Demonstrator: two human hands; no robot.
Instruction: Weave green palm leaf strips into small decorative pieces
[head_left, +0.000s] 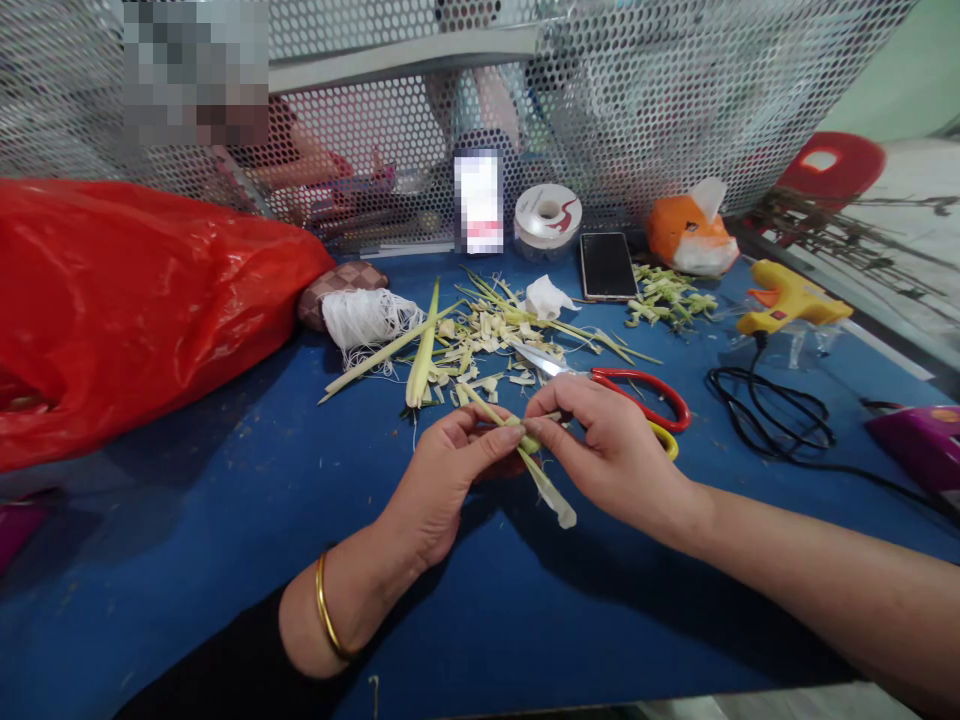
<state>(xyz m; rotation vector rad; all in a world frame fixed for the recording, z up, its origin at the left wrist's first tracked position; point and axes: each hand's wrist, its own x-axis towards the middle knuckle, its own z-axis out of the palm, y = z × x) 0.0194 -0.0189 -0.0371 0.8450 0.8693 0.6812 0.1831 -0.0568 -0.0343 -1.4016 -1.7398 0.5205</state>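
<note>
Left hand (pixel 442 470): we pinch the leaf strip (pixel 553 497), fingers closed.
Right hand (pixel 611 450): fingers closed on the leaf strip.
Scissors (pixel 645 395): on the counter (pixel 225 540), just beyond.

The red bag (pixel 112 300) runs off the picture's left edge — contents unseen. At the right edge of the table (pixel 225 560) a purple thing (pixel 919 440) is cut off. The left hand (pixel 442 470) and right hand (pixel 607 450) hide the middle of the leaf strip (pixel 551 495).
</note>
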